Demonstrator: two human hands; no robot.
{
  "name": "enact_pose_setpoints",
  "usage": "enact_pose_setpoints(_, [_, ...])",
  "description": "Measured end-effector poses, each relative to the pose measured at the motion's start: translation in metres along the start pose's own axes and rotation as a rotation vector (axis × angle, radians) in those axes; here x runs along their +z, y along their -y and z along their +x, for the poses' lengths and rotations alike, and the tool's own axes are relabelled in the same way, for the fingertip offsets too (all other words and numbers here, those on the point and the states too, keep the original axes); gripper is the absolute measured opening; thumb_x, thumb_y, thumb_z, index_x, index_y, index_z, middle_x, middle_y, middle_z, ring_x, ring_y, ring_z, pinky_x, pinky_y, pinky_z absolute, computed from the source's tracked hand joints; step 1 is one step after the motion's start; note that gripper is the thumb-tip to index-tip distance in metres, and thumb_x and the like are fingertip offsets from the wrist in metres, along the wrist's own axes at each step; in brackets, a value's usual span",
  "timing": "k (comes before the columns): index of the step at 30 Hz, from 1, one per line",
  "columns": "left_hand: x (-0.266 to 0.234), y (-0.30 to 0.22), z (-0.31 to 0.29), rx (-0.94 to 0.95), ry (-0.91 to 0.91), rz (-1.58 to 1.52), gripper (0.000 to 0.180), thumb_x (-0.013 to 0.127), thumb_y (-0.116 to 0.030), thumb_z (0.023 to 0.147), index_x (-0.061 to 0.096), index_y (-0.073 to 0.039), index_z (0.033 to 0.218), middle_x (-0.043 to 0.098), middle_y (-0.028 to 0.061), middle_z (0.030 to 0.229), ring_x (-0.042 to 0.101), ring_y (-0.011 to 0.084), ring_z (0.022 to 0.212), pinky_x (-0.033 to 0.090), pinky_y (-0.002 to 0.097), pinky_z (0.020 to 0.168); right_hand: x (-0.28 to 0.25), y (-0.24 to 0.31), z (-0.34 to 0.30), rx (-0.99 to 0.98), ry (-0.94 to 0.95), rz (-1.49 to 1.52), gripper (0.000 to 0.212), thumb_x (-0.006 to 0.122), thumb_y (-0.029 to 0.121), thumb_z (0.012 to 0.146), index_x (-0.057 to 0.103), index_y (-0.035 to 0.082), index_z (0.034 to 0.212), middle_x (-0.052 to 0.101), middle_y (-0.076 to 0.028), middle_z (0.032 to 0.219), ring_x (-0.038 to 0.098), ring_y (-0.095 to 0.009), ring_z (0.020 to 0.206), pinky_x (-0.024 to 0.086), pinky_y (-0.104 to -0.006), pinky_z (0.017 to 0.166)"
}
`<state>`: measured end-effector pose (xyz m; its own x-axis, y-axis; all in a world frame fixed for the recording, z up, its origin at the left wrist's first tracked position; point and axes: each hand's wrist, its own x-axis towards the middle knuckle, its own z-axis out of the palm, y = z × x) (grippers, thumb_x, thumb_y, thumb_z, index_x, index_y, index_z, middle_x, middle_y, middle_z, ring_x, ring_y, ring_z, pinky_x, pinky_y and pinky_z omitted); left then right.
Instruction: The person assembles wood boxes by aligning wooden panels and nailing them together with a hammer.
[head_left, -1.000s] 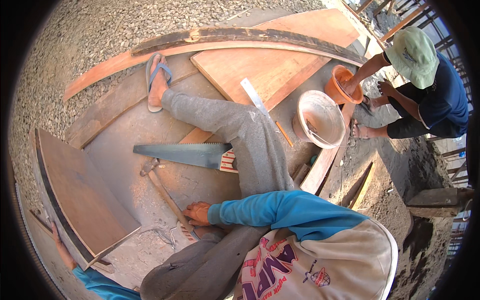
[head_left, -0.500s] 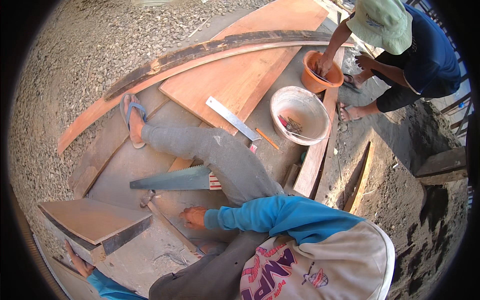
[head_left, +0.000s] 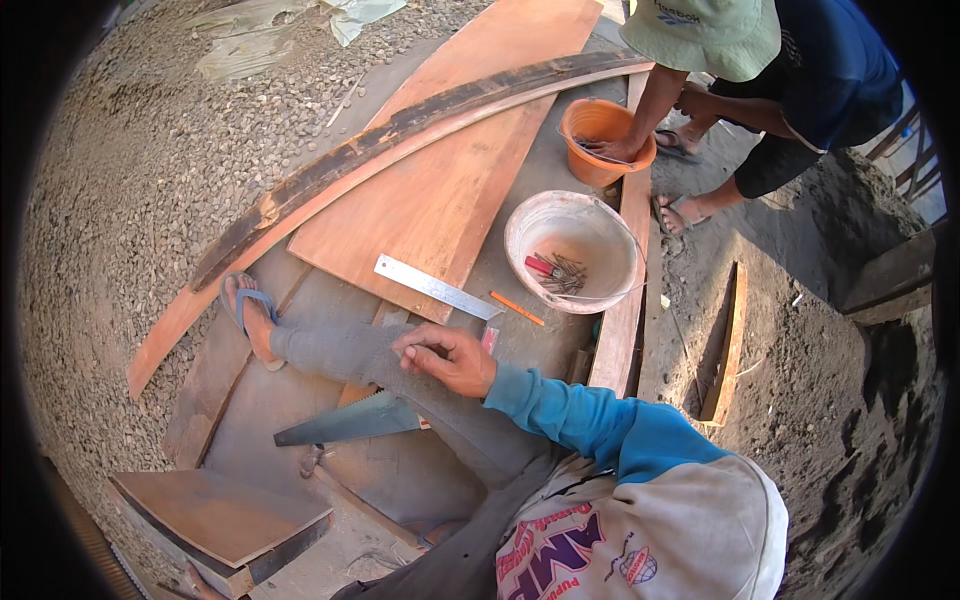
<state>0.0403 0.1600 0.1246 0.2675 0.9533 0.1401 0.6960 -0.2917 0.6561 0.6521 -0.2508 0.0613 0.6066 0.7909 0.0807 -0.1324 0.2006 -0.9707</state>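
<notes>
Gravel borders the floor where the right hand hovers over the outstretched leg, curled nearly closed (whether around anything, I cannot tell), while the left hand, its grip unclear, is beside the curved wooden piece at lower left.

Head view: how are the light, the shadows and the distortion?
Head view: sunlight falls on the ground at right, where a wood strip has dark shadow on its left; head view: fisheye corners are black, and the left hand barely shows at lower left.
</notes>
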Motion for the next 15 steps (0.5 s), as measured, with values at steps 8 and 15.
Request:
enact_pose_setpoints(8, [0.039, -0.04, -0.042, 0.067, -0.122, 0.023, 0.087, 0.089, -0.03, 0.059, 0.051, -0.018, 0.137, 0.049, 0.024, 0.136, 0.054, 0.0384, 0.116, 0.044, 0.0468, 0.099, -0.157, 0.001, -0.024, -0.06, -0.662, -0.394, 0.02, 0.053, 0.013, 0.098, 0.063, 0.002, 0.111, 0.065, -0.005, 0.087, 0.061, -0.011, 0.078, 0.05, -0.026, 0.07])
enact_pose_setpoints(15, [0.067, -0.104, -0.051, -0.344, -0.282, -0.84, 0.069, 0.08, -0.014, 0.074, 0.05, -0.015, 0.137, 0.051, 0.0156, 0.132, 0.055, 0.0341, 0.109, 0.052, 0.0484, 0.09, -0.193, -0.01, -0.072, -0.061, -0.82, -0.739, 0.017, 0.058, 0.011, 0.092, 0.066, 0.003, 0.104, 0.067, -0.011, 0.091, 0.065, -0.024, 0.085, 0.051, -0.0349, 0.075])
